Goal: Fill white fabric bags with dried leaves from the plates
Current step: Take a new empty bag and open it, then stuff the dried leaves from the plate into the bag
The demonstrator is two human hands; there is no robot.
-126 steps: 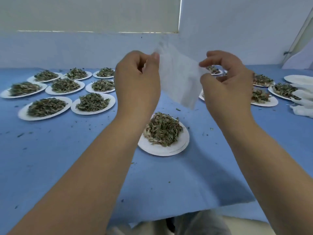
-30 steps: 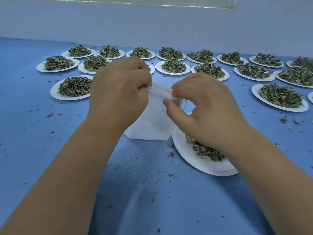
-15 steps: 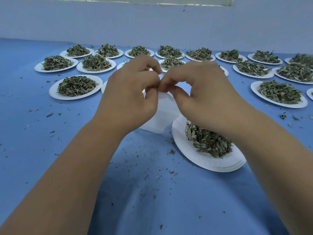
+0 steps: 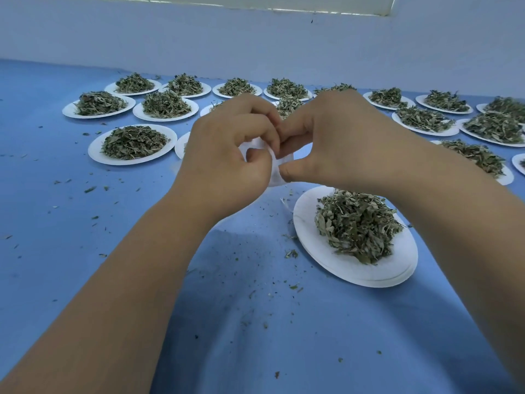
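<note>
A blue-covered table fills most of the view, running back to a pale wall; along its far side stand rows of white plates, each heaped with dried green leaves, spread from the left across to the right edge. Two bare forearms reach in from the bottom corners and meet above the middle of the table; the left hand and the right hand are knuckle to knuckle, fingertips touching. Just below the right wrist, on the near side of the rows, lies the nearest plate – it looks like a small stack of plates, to judge by the layered rim – and on it sits a pile of dried leaves, heaped toward the plate's far half. The white fabric bag is held up between the two hands, above the table and just left of that plate; both hands have their fingers curled in and pinch its upper edge, the left thumb and forefinger on one side, the right thumb and forefinger on the other; most of the bag is hidden behind the hands, so whether its mouth is parted cannot be told. Small leaf crumbs are scattered over the cloth, thickest beside the nearest plate – sparser out to the left.
</note>
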